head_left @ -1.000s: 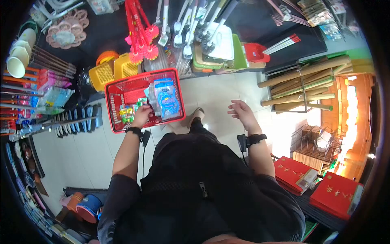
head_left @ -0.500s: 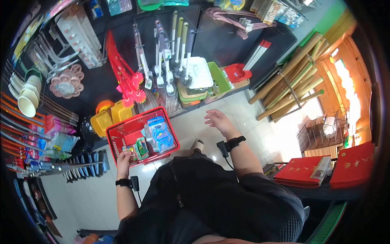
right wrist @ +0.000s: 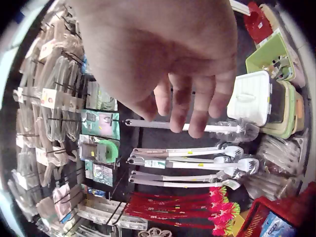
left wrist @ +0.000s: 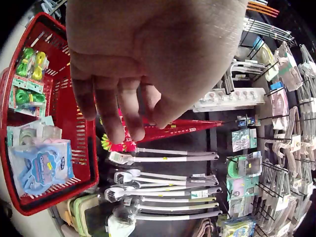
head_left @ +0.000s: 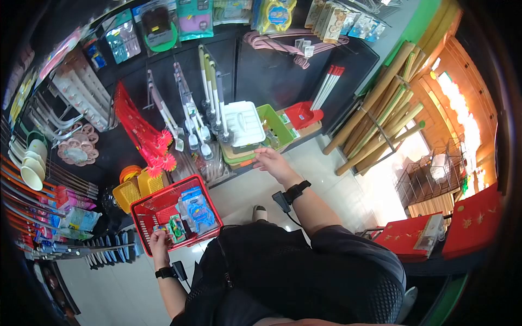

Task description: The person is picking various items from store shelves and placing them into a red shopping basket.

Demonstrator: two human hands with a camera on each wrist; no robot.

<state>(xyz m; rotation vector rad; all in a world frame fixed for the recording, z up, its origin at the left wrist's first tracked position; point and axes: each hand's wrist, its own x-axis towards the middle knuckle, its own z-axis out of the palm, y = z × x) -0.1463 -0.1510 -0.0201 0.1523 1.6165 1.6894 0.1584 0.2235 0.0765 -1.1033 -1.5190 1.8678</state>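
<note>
Your left hand (head_left: 159, 242) is at the near left corner of the red shopping basket (head_left: 160, 205). Its fingers bend loosely, the gap to the thumb is narrow, and they hold nothing visible; whether they touch the basket, one cannot tell. The basket is in front of you, toward your left, just beside the yellow baskets (head_left: 126, 196). Inside it lie the blue packet (head_left: 198, 212) and, nearer to your left hand, the green packets (head_left: 176, 229). Your right hand (head_left: 274, 164) is in the air, its fingers relaxed and moderately spread, holding nothing, nearest to the white-lidded box (head_left: 244, 124).
</note>
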